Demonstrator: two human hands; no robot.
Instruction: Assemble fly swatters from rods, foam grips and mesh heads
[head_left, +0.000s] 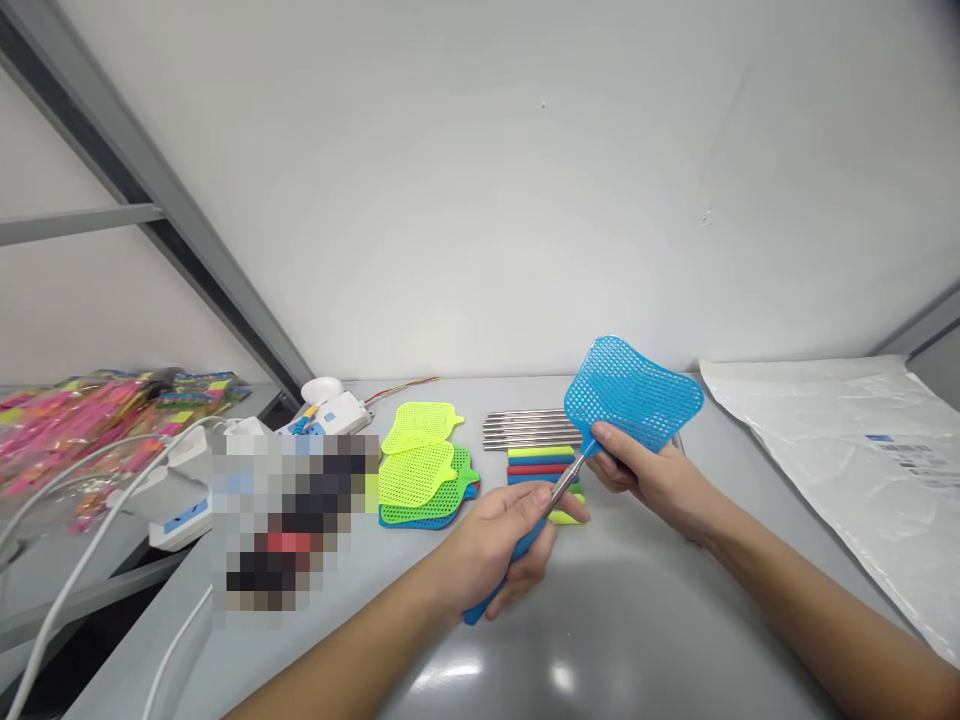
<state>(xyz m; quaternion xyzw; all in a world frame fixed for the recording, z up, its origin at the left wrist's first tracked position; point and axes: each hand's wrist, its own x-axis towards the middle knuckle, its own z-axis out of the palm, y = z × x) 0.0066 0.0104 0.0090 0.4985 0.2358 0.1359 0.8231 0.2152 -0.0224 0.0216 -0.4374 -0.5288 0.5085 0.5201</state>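
Observation:
A blue fly swatter is held up at a slant above the grey table. My left hand wraps round its blue handle and the lower end of its metal rod. At the neck, where the rod meets the mesh head, my right hand pinches it between thumb and fingers. Behind my hands lie several metal rods side by side. Coloured handle sleeves in yellow, blue and red sit in front of the rods, partly hidden by my left hand. Left of them is a pile of loose mesh swatter heads, yellow, green and blue.
White power strips and plugs with cables stand at the left edge. Beside them is a blurred-out patch. Packaged pink goods lie on a shelf far left. A white plastic bag covers the table's right side. A wall rises behind.

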